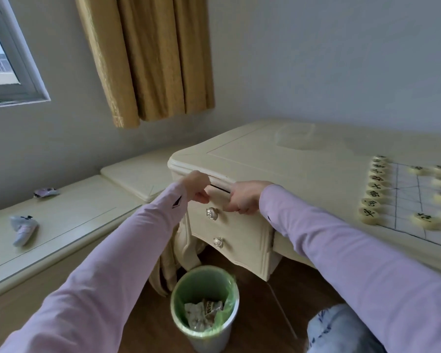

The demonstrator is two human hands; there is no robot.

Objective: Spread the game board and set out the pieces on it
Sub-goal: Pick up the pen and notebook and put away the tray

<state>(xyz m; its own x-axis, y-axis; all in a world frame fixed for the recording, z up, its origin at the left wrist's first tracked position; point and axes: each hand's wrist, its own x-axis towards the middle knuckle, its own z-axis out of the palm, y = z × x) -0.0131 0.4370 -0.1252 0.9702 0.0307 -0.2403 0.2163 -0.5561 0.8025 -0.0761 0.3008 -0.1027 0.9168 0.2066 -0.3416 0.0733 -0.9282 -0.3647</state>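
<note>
The game board [407, 200], a pale sheet with drawn grid lines, lies flat on the cream desk [278, 154] at the far right. Round cream game pieces [374, 192] with dark characters stand in a row along the board's left edge, and several more are spread further right. Both my hands are away from the board, at the desk's top drawer [219, 200], which stands ajar by a thin dark gap. My left hand [197, 187] grips the drawer front's upper left corner with curled fingers. My right hand [243, 197] grips the drawer front just right of that.
Two glass knobs [212, 214] sit on the drawer fronts. A bin with a green liner [205, 301] and crumpled wrappers stands on the floor below. Low cream cabinets [61, 225] at left carry two small cloth items. Curtain and window are behind.
</note>
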